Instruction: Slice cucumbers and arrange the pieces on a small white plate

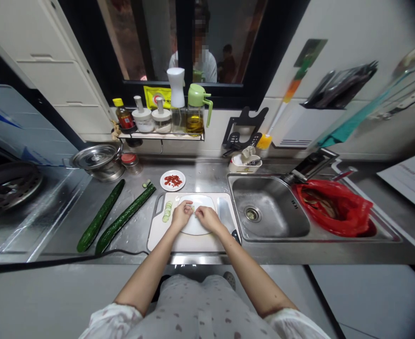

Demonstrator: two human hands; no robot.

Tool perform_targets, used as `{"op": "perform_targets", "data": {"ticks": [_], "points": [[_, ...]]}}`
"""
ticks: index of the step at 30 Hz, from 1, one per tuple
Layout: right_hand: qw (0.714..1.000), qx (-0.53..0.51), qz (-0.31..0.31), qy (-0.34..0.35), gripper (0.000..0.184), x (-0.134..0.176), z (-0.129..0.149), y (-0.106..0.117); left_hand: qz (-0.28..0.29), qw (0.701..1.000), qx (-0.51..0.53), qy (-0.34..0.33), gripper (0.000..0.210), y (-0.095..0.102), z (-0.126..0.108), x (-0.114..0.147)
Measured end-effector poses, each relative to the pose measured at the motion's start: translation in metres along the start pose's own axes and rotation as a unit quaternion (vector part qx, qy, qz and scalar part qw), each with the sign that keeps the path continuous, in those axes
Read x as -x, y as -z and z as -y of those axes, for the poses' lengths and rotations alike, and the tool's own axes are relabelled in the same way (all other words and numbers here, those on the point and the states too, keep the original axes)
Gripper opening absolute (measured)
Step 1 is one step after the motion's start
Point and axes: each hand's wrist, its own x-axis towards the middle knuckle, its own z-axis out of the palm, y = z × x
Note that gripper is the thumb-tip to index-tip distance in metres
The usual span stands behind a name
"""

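Both hands are close together over a white plate [196, 229] on the cutting board [158, 238]. My left hand [182, 214] has its fingers curled in a pinch at a small pale-green cucumber slice [193, 210]. Facing it, my right hand [207, 218] pinches at the same slice, whose exact shape is mostly hidden by fingers. Left of the plate, several cucumber slices [166, 212] lie overlapping in a row on the board. A knife [224, 210] rests along the board's right side, its dark handle toward me.
Two long cucumbers [101, 216] lie left of the board, beside cut end pieces. Behind it is a small plate [172, 187] of chopped red pieces. A steel pot [103, 165] stands back left; the sink [271, 207] and a red bag [348, 212] are right.
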Motion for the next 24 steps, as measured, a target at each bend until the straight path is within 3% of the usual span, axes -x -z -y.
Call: {"op": "perform_targets", "data": {"ticks": [6,10,20,24], "points": [[0.99,0.137,0.035,-0.024,0.025,-0.014,-0.001,-0.001,0.015,0.993,-0.118,0.028,0.029,-0.004,-0.004,-0.016],[0.982,0.185,0.026,-0.028,0.03,-0.021,-0.003,-0.004,0.019,0.986,-0.163,0.022,0.031,-0.009,-0.009,-0.023],[0.976,0.215,-0.027,-0.02,0.028,-0.024,-0.008,-0.016,0.014,0.967,-0.249,-0.045,0.027,-0.011,-0.006,-0.031],[0.975,0.22,-0.016,0.013,0.03,-0.016,-0.013,-0.019,0.02,0.961,-0.27,-0.051,0.024,-0.011,-0.005,-0.03]]}}
